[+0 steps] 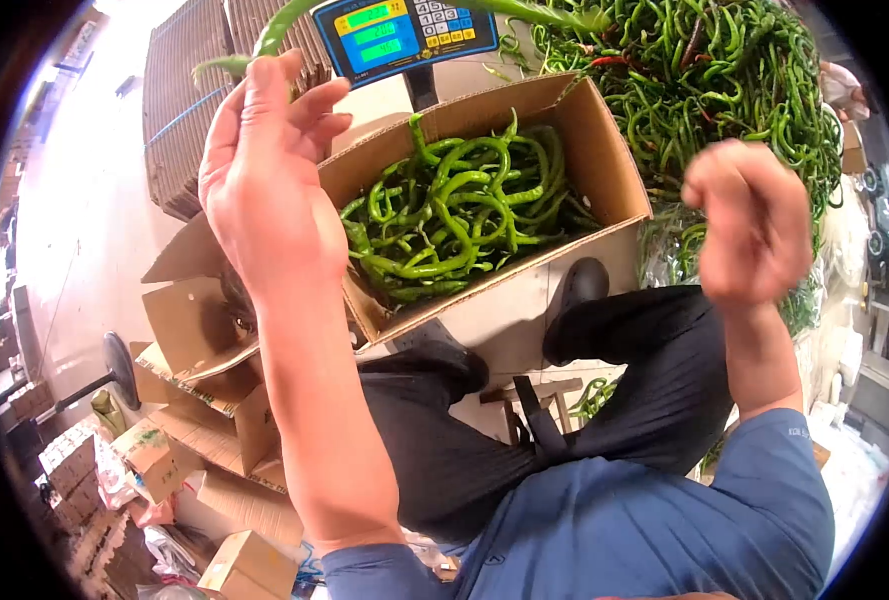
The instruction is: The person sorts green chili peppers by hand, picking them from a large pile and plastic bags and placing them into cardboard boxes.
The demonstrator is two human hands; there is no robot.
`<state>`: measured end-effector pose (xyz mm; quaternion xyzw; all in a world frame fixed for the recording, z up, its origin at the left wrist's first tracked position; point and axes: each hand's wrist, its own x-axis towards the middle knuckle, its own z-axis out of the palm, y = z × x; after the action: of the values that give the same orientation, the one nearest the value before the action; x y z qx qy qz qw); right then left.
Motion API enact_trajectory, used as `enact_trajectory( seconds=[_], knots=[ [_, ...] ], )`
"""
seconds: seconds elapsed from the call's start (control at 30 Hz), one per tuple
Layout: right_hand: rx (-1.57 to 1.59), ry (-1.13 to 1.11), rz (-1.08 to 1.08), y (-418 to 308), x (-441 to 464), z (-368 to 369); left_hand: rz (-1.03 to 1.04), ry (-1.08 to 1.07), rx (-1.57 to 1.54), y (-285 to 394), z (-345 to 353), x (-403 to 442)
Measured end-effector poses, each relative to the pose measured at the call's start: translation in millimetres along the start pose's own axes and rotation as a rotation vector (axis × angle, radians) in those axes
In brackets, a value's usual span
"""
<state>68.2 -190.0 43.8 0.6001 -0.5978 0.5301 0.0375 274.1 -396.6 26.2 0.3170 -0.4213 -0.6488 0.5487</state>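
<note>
My left hand (275, 160) is raised at the upper left, its thumb and forefinger pinching a long green chili pepper (287, 28); its other fingers are loosely bent. My right hand (750, 220) hovers at the right, in front of the chili pile. Motion blurs its curled fingers, so I cannot make out anything in them. Between my hands, an open cardboard box (610, 150) holds many curled green chilies (455, 210). Another long green chili (540, 12) crosses the top edge of the view, above the scale display.
A digital scale display (380, 35) stands behind the box. A large heap of green chilies (705, 70) fills the upper right. Stacked flat cardboard (180, 110) stands at the upper left, with open cartons (205, 320) below. My feet and a low stool (540, 405) are near the box.
</note>
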Motion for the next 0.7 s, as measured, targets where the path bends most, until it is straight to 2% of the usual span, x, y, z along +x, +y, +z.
enact_trajectory(
  seconds=[0.03,0.13,0.17,0.2,0.23,0.3,0.33,0.4,0.57,0.67,0.7],
  knots=[
    [-0.026,-0.102,-0.080,-10,3,-14,0.025,-0.070,0.022,-3,1,-4],
    [-0.122,-0.042,-0.171,-11,4,-21,0.049,-0.259,0.254,-9,10,-18],
    [-0.160,-0.036,-0.131,-12,8,-19,0.078,-0.352,0.413,-12,10,-20],
    [-0.200,-0.069,-0.051,-10,14,-12,0.134,-0.429,0.410,-20,11,-20],
    [-0.243,-0.104,0.028,-8,20,-6,0.104,-0.469,0.399,-24,14,-23],
    [-0.231,-0.336,0.237,-1,24,-1,0.048,-0.548,0.386,-28,22,-28],
    [-0.113,-0.380,0.416,4,21,5,0.026,-0.586,0.394,-26,27,-30],
    [0.077,-0.367,0.629,10,18,9,-0.058,-0.594,0.286,-26,35,-37],
    [0.354,-0.324,0.804,7,19,1,-0.044,-0.652,0.295,-23,45,-40],
    [0.245,-0.313,0.707,4,22,-13,-0.090,-0.713,0.311,-16,45,-39],
    [0.229,-0.265,0.710,2,24,-21,-0.101,-0.647,0.300,-13,45,-36]
  ],
)
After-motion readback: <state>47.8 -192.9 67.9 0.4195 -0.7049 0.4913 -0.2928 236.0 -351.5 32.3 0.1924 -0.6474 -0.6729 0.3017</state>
